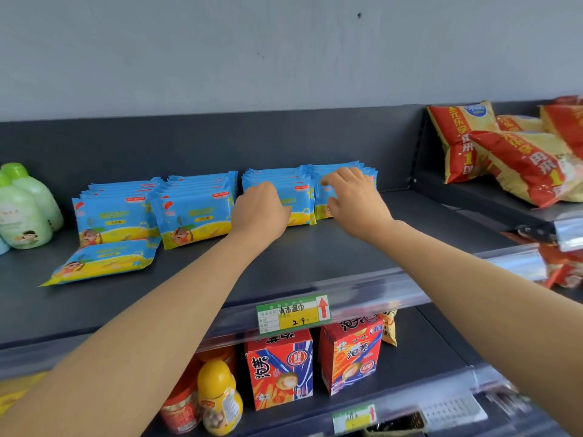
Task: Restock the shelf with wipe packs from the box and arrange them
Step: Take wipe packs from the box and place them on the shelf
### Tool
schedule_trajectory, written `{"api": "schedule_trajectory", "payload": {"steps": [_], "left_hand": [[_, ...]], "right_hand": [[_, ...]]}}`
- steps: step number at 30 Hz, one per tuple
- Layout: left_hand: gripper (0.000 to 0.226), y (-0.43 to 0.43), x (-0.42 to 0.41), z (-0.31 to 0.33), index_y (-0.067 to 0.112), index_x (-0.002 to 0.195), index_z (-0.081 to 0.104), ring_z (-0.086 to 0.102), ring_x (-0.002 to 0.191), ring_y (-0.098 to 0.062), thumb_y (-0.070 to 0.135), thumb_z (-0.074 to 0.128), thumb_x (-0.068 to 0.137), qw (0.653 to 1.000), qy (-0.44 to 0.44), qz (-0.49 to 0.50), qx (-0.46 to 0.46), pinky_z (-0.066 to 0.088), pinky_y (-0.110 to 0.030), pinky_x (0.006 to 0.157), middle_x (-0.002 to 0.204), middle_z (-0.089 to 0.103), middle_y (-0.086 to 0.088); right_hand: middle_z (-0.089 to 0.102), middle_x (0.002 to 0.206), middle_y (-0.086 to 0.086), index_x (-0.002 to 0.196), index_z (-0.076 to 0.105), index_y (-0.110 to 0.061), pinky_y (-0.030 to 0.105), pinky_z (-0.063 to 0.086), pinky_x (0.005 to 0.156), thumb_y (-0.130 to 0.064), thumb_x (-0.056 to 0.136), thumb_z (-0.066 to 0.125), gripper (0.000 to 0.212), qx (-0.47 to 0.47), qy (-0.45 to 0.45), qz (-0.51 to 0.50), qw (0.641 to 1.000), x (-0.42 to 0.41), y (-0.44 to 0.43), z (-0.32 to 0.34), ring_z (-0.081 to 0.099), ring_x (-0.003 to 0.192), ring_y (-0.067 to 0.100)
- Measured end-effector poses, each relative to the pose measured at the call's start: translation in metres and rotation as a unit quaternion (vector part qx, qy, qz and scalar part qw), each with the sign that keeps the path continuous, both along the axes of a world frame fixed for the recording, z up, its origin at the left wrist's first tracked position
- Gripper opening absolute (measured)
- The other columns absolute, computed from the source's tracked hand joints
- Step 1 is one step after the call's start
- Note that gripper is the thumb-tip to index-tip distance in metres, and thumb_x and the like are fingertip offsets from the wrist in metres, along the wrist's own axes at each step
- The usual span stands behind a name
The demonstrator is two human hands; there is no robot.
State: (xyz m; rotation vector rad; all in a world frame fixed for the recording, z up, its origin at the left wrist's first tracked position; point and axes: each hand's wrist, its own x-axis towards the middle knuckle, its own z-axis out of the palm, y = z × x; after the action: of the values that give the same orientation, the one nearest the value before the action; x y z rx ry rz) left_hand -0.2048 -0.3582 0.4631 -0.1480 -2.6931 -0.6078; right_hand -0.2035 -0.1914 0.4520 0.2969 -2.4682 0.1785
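Note:
Blue-and-yellow wipe packs stand upright in rows on the dark grey shelf. My left hand rests against the front of the third row, fingers curled on its front pack. At the far right, my right hand is on the top and front of the fourth row, its fingers spread. Two more rows stand to the left. One pack lies flat in front of the leftmost row. No box is in view.
Green-capped bottles stand at the shelf's left end. Red-and-yellow snack bags fill the neighbouring shelf on the right. A price tag hangs on the shelf's front rail. Below are red cartons and a yellow bottle.

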Motion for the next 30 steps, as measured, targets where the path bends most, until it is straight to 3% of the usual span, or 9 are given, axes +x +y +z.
{"api": "schedule_trajectory", "payload": {"steps": [4,8,13,17,21,24,27,30], "left_hand": [[0.017,0.028,0.027,0.006,0.008,0.074,0.05,0.048,0.068,-0.025,0.02,0.058,0.084,0.993,0.001,-0.113,-0.036,0.027,-0.029,0.046,0.061,0.044,0.0],[0.019,0.062,0.06,-0.001,0.009,0.093,0.064,0.061,0.086,-0.027,0.026,0.061,0.085,0.968,-0.001,-0.245,-0.056,0.047,-0.034,0.068,0.09,0.066,-0.006],[0.024,0.121,0.112,-0.029,0.012,0.097,0.066,0.062,0.095,-0.027,0.033,0.059,0.086,0.91,-0.021,-0.411,-0.052,0.048,-0.034,0.076,0.099,0.068,-0.006],[0.022,0.176,0.152,-0.068,0.01,0.094,0.066,0.062,0.093,-0.026,0.029,0.063,0.084,0.851,-0.104,-0.507,-0.088,0.05,-0.036,0.078,0.098,0.067,-0.005],[0.015,0.229,0.175,-0.124,0.005,0.088,0.066,0.065,0.084,-0.029,0.018,0.064,0.081,0.813,-0.192,-0.531,-0.141,0.055,-0.04,0.073,0.09,0.069,-0.011],[0.01,0.266,0.184,-0.174,0.009,0.073,0.054,0.053,0.068,-0.023,0.01,0.061,0.081,0.784,-0.249,-0.532,-0.2,0.038,-0.029,0.051,0.073,0.053,-0.008],[0.018,0.298,0.185,-0.227,0.012,0.065,0.05,0.051,0.07,-0.022,0.009,0.062,0.079,0.774,-0.306,-0.503,-0.231,0.034,-0.028,0.052,0.075,0.047,-0.002],[0.005,0.322,0.184,-0.276,0.01,0.079,0.059,0.063,0.083,-0.027,0.013,0.062,0.082,0.777,-0.353,-0.458,-0.247,0.043,-0.028,0.06,0.077,0.057,-0.006]], "right_hand": [[0.057,0.119,0.011,0.123,0.056,-0.008,0.035,0.032,0.093,-0.007,0.089,0.049,0.034,-0.008,-0.005,-0.038,0.999,0.025,0.014,-0.006,0.046,0.114,0.032],[0.06,0.117,0.011,0.12,0.058,-0.009,0.039,0.035,0.092,-0.009,0.09,0.049,0.032,-0.008,-0.002,-0.094,0.996,0.066,0.04,-0.019,0.049,0.113,0.032],[0.066,0.101,0.016,0.105,0.064,-0.001,0.043,0.043,0.087,-0.006,0.08,0.053,0.028,-0.065,0.024,-0.193,0.979,0.158,0.098,-0.066,0.057,0.1,0.036],[0.066,0.101,0.016,0.104,0.065,-0.003,0.044,0.044,0.087,-0.004,0.082,0.057,0.023,-0.098,-0.043,-0.311,0.944,0.237,0.142,-0.121,0.057,0.101,0.037],[0.064,0.108,0.014,0.111,0.063,-0.007,0.044,0.042,0.093,-0.008,0.088,0.055,0.025,-0.119,-0.149,-0.389,0.901,0.296,0.175,-0.178,0.054,0.108,0.035],[0.062,0.117,0.011,0.116,0.06,-0.01,0.04,0.041,0.097,-0.012,0.091,0.05,0.027,-0.146,-0.246,-0.427,0.858,0.325,0.201,-0.218,0.051,0.115,0.03],[0.062,0.119,0.01,0.117,0.06,-0.012,0.037,0.04,0.097,-0.013,0.091,0.048,0.029,-0.177,-0.309,-0.433,0.828,0.34,0.225,-0.256,0.051,0.115,0.03],[0.061,0.121,0.01,0.12,0.059,-0.013,0.034,0.04,0.095,-0.011,0.088,0.049,0.033,-0.197,-0.364,-0.415,0.81,0.347,0.248,-0.29,0.052,0.115,0.03]]}}
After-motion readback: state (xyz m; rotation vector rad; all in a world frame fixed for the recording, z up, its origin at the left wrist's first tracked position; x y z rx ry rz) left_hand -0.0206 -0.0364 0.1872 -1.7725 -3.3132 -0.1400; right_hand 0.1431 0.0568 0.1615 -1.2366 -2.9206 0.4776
